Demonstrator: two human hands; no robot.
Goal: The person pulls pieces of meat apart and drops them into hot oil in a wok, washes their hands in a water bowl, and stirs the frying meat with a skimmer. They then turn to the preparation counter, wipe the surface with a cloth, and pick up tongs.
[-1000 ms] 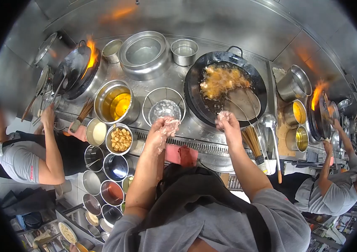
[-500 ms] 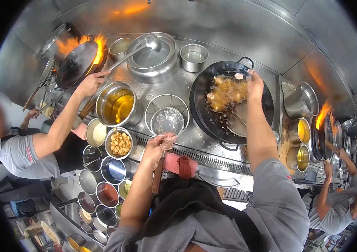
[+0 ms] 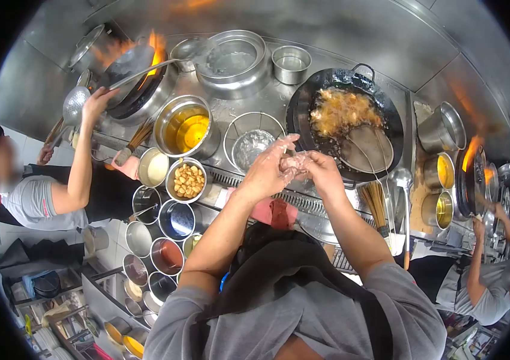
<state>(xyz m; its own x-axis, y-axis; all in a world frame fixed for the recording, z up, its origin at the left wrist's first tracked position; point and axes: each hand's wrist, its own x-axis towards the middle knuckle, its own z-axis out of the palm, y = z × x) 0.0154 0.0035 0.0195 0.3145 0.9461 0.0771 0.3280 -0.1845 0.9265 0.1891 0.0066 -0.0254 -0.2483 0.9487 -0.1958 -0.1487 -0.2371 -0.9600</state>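
Observation:
My left hand (image 3: 264,173) and my right hand (image 3: 322,170) meet above the counter's front edge, both smeared with pale batter. A pale, batter-coated piece of food (image 3: 294,162) lies between them, its shape partly covered by fingers. The left hand cups it from the left while the right fingertips pinch at its side. Just behind my left hand, a metal bowl (image 3: 249,149) with whitish residue sits inside a wire ring frame (image 3: 226,139). Right of it stands a black wok (image 3: 301,123) with golden pieces (image 3: 345,111) frying in bubbling oil. A round strainer (image 3: 367,150) rests in the wok.
Left are a pot of yellow oil (image 3: 165,129), a container of tan chunks (image 3: 189,181) and several sauce containers (image 3: 168,255). A co-worker's hand (image 3: 96,103) holds a ladle (image 3: 147,71) near a flaming wok (image 3: 126,66). A bamboo brush (image 3: 375,204) lies right.
My right hand has left the wok and come down to my left hand, which moved up and right. The frying pieces are more spread. The co-worker's ladle has shifted left.

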